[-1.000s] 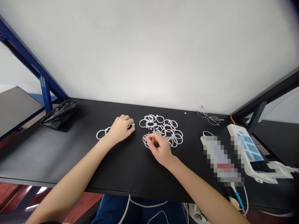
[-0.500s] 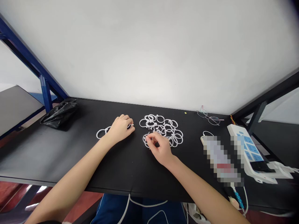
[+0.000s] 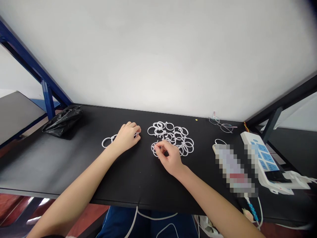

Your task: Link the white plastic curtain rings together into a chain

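Several thin white rings with small knobs, like plastic curtain rings, lie overlapping in a loose pile on the black table. My right hand is at the pile's near left side, thumb and forefinger pinched on the edge of a ring there. To the left of the pile, my left hand rests palm down with fingers curled over another white ring, of which only a bit shows between thumb and forefinger. One more white ring lies beside my left wrist, partly covered by it.
At the table's far left sits a crumpled black plastic bag. Eyeglasses lie at the back right. A blurred-out phone with a cable and a white power strip are on the right. A white wall rises behind.
The fingers of my left hand have drawn slightly closer together and a little left over the ring. My right hand stays in its pinch at the pile.
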